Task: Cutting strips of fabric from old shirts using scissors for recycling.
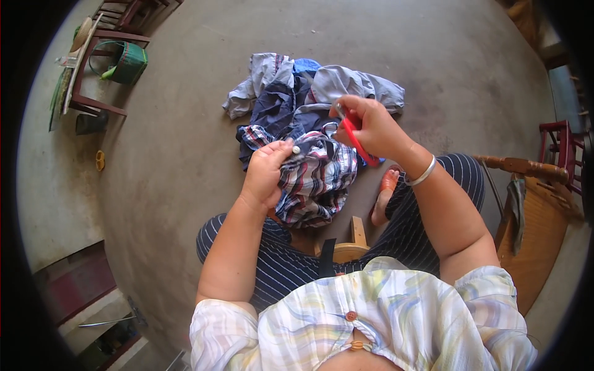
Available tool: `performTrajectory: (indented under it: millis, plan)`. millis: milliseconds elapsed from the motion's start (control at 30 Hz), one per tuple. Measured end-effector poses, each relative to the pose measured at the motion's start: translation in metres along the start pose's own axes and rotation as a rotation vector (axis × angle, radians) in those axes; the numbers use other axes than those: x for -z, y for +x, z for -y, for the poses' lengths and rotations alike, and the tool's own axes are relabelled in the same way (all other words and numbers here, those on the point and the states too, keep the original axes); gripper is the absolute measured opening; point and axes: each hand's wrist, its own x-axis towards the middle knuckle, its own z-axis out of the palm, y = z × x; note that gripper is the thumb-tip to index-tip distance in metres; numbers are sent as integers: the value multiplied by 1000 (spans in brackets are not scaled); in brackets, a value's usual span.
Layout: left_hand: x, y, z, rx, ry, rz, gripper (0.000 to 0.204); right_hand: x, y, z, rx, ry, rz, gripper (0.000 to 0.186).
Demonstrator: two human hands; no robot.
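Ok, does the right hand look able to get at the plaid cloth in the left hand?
Probably yes: the right hand is close, with nothing visibly between it and the plaid cloth, though the red-handled tool it holds may limit a grip.

At the left edge of the bare grey floor [179, 142], can see a dark-red-legged surface [78, 74], with a straw hat [81, 35] toward its far corner and long green strips [60, 99] at its near end. Between its legs, a green basket [133, 63] with a thin looped handle — whether standing or hanging, cannot tell. Near the closest leg, a dark container [91, 123]; farther along that floor edge, a small yellow object [100, 161]. Toward the right edge, a dark red wooden chair [560, 154] and a brown wooden panel [541, 232] — draped with grey cloth [516, 210].
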Motion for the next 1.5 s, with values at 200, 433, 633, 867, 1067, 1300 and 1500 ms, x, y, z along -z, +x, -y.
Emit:
performTrajectory:
  millis: [200,433,633,867,1067,1300,1500]
  plan:
    - [5,3,-3,1,-184,80,13,-9,-16,12,39,-469,149,35]
    - [0,-1,-4,-31,-125,138,18,-14,-17,9,101,-630,161,39]
    - [-6,-6,-4,-23,-140,167,16,-12,-16,9,110,-600,152,41]
    - [-4,-6,1,-106,-25,172,14,-9,-17,11,39,-614,263,43]
    - [1,-8,2,-64,-57,190,13,-6,-14,10,78,-561,300,45]
    - [-1,-9,7,-99,31,169,12,-12,-12,5,-11,-493,449,50]
    - [1,-12,7,-40,-84,218,16,-13,-14,0,-40,-427,487,51]
